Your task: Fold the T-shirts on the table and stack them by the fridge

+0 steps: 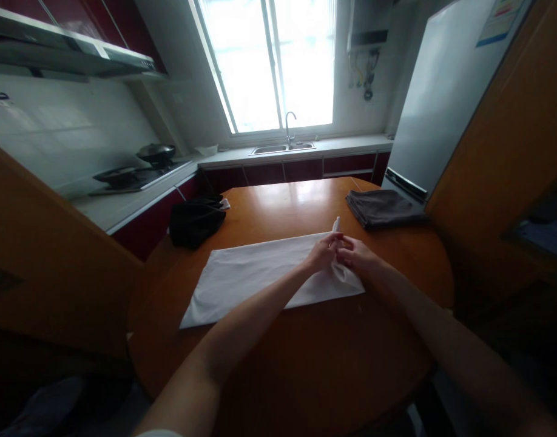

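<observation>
A white cloth (255,273) lies spread in a long flat shape across the round wooden table (301,364). At its right end the fabric is gathered up and rises in a thin upright fold between my hands. My left hand (324,250) is closed on that gathered part from the left. Close against it, my right hand (355,254) has its fingers bent and pinched on the same cloth. Some fingertips overlap, so their exact hold is partly hidden. Below my right hand, the near right corner of the cloth is rumpled.
A folded dark grey cloth (385,208) sits at the table's right, and a black bundle of fabric (196,221) at its left edge. Behind are a counter with a sink (283,149), a stove with a pan (155,153), and a fridge (435,109) at right.
</observation>
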The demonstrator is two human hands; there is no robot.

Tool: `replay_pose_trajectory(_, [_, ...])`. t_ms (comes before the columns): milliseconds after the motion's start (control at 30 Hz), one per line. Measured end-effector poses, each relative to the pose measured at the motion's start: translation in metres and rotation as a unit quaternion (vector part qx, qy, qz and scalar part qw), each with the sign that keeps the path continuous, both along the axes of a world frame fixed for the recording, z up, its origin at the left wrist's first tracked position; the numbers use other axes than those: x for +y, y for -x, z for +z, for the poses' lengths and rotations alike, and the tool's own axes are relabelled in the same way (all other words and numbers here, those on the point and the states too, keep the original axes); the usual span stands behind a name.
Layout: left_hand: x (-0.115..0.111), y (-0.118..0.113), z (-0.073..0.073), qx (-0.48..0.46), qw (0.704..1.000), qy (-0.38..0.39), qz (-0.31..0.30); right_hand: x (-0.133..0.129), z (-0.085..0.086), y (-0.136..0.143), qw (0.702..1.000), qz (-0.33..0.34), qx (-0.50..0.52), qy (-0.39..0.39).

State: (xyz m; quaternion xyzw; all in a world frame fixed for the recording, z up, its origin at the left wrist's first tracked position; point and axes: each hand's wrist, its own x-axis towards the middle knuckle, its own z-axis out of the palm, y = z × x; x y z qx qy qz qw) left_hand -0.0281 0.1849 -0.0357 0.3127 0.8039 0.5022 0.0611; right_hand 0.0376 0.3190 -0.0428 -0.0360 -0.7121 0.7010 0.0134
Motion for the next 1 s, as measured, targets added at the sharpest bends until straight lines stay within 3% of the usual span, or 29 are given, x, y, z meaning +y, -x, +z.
replay_pose_trajectory(67, [0.000, 0.003, -0.003, -0.009, 1.000, 0.008, 0.028, -0.001, -0.003, 0.001, 1.000, -0.005, 0.002, -0.002])
replay_pose_trajectory(133, [-0.001, 0.004, -0.005, -0.010, 0.999, 0.016, 0.044, 0.001, -0.003, 0.003, 0.997, -0.069, 0.025, -0.021])
replay_pose_trajectory(233, [-0.002, 0.002, -0.008, -0.017, 0.999, 0.017, 0.031, 0.010, -0.002, 0.005, 0.970, -0.205, 0.079, -0.101])
replay_pose_trajectory(367, [-0.003, -0.001, 0.001, -0.043, 0.999, 0.009, 0.007, 0.020, -0.001, 0.009, 0.945, -0.270, 0.097, -0.159])
replay_pose_trajectory(467, [-0.006, -0.003, 0.027, -0.106, 0.994, -0.021, 0.006, 0.020, -0.002, 0.011, 0.940, -0.273, 0.117, -0.168])
replay_pose_trajectory(567, [-0.016, -0.001, 0.067, -0.144, 0.989, -0.046, -0.004, 0.019, -0.005, 0.011, 0.945, -0.251, 0.125, -0.169])
replay_pose_trajectory(667, [-0.041, 0.002, 0.108, -0.147, 0.988, -0.041, 0.002, 0.016, -0.010, 0.011, 0.951, -0.220, 0.143, -0.161])
replay_pose_trajectory(767, [-0.078, 0.006, 0.141, -0.158, 0.986, -0.055, 0.012, 0.011, -0.014, 0.011, 0.957, -0.195, 0.156, -0.148])
replay_pose_trajectory(867, [-0.120, 0.007, 0.162, -0.167, 0.983, -0.081, 0.015, 0.001, -0.017, 0.009, 0.962, -0.169, 0.160, -0.144])
replay_pose_trajectory(1000, [-0.179, 0.007, 0.176, -0.186, 0.975, -0.119, 0.024, -0.013, -0.018, 0.006, 0.960, -0.140, 0.182, -0.158])
